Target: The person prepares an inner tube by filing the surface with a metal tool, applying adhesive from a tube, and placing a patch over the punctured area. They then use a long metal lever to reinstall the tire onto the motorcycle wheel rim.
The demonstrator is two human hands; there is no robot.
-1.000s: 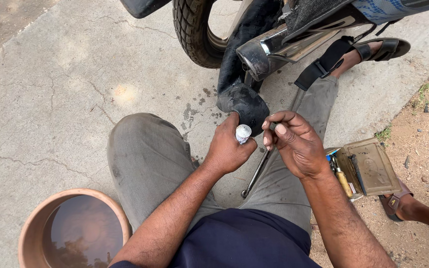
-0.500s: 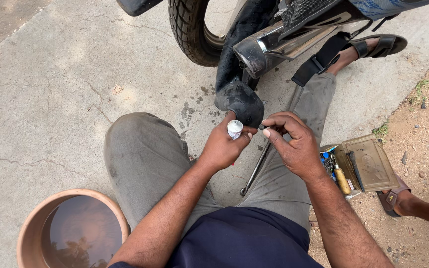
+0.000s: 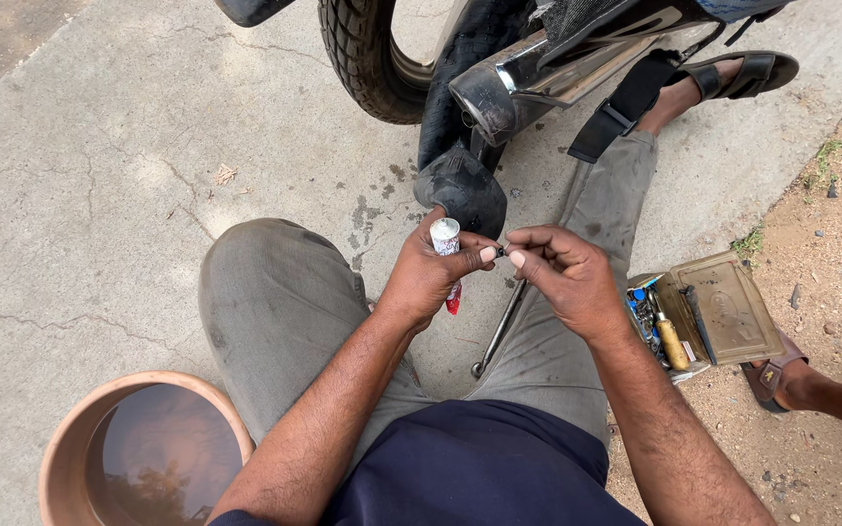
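Observation:
My left hand (image 3: 431,278) grips a small white and red tube (image 3: 447,255), upright, its round end up. My right hand (image 3: 567,278) pinches a tiny dark piece (image 3: 501,252) at the fingertips, which meet the left thumb. Both hands hover over my lap, just below a folded black inner tube (image 3: 460,185) that hangs from the motorcycle. A thin metal lever (image 3: 501,326) lies between my legs under the hands.
A motorcycle's rear tyre (image 3: 367,58) and chrome exhaust (image 3: 518,88) stand ahead. A clay basin of water (image 3: 148,453) sits at lower left. An open tin toolbox (image 3: 708,312) lies on the right. Another person's sandalled foot (image 3: 801,380) is beside it.
Both hands drifted a little left and away from my body. The right fingertips came together with the left thumb beside the tube. The view shifted slightly.

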